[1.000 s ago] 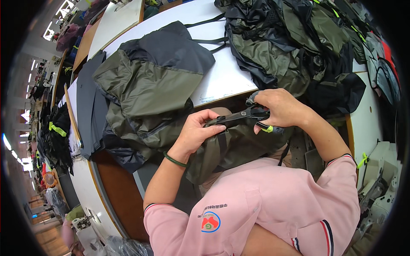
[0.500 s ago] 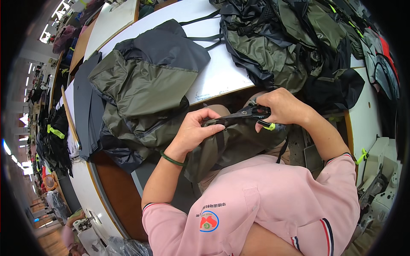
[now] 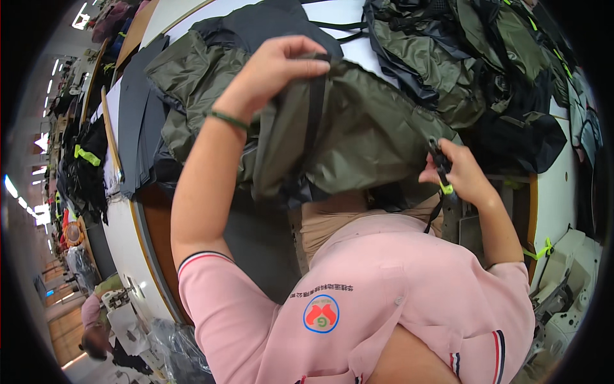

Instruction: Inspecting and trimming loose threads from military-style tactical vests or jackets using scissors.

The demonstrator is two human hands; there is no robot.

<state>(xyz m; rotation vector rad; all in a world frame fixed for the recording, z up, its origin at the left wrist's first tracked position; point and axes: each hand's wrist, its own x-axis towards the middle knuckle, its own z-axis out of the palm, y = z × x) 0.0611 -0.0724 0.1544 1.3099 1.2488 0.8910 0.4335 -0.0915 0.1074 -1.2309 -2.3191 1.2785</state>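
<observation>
Head view, looking down at the work: the left hand [image 3: 291,61] is up over the front of the table [image 3: 332,11], thumb and fingers pinched tight on the top edge of an olive fabric piece [image 3: 377,131]. That piece hangs down from the pinch toward the lap and spreads out to the right, with a black strap [image 3: 314,115] running down it from right by the fingertips. There's a green bracelet [image 3: 225,119] on that wrist.

The right hand [image 3: 465,171] sits lower, near the right end of the fabric, fingers and thumb closed around dark scissors [image 3: 439,160] with a neon yellow-green tie [image 3: 446,189] on them. It's kinda small and blurry there, so I can't say whether the blades are apart or touching the cloth.

Around that: a dark grey panel [image 3: 249,25] lies behind the left hand, and a big olive and black heap [image 3: 467,70] covers the right side of the table. Over on the left there's a stack of grey strips [image 3: 137,109] with a wooden stick [image 3: 110,137] beside it. Pink shirt [image 3: 358,269] on the wearer, a pale machine [image 3: 569,269] at the right rim, and clear plastic [image 3: 179,349] bunched up lower left.
</observation>
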